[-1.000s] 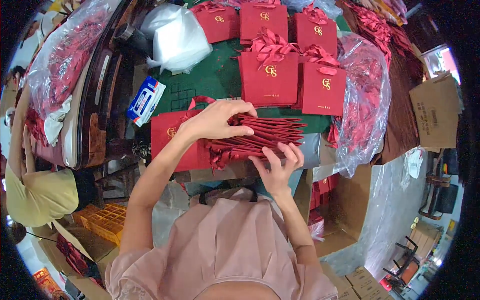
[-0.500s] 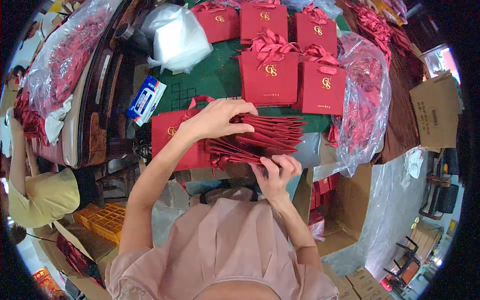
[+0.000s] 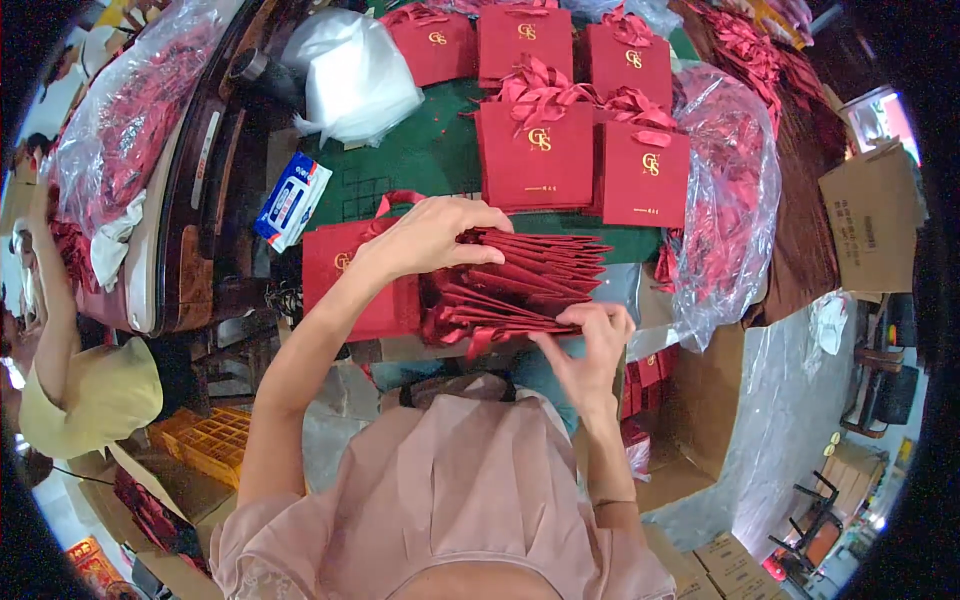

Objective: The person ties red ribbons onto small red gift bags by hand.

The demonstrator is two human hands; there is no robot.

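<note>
A thick row of red paper gift bags [image 3: 520, 270], fanned out with their edges upward, lies at the table's near edge. My left hand [image 3: 440, 238] clasps its far left side, fingers over the back and thumb along the top. At the near right corner, my right hand [image 3: 595, 350] pinches the edge of the nearest bags between thumb and fingers, slightly blurred. Red ribbon handles hang at the near side of the row. Beneath my left forearm lies a flat red bag [image 3: 325, 270] with a gold emblem, partly covered by the arm.
Stacks of red bags with ribbons [image 3: 537, 160] stand on the green tabletop [image 3: 430, 150]. A white plastic bag [image 3: 360, 85] and a blue-white packet [image 3: 293, 202] lie left. Clear plastic with red ribbons [image 3: 725, 200] bulges right. Below is an open cardboard box [image 3: 705, 410]. Someone in yellow [image 3: 95, 395] works left.
My right hand has shifted right along the near edge of the row, and the nearest bags have swung out with it. My left hand stays put. The person at left has moved an arm.
</note>
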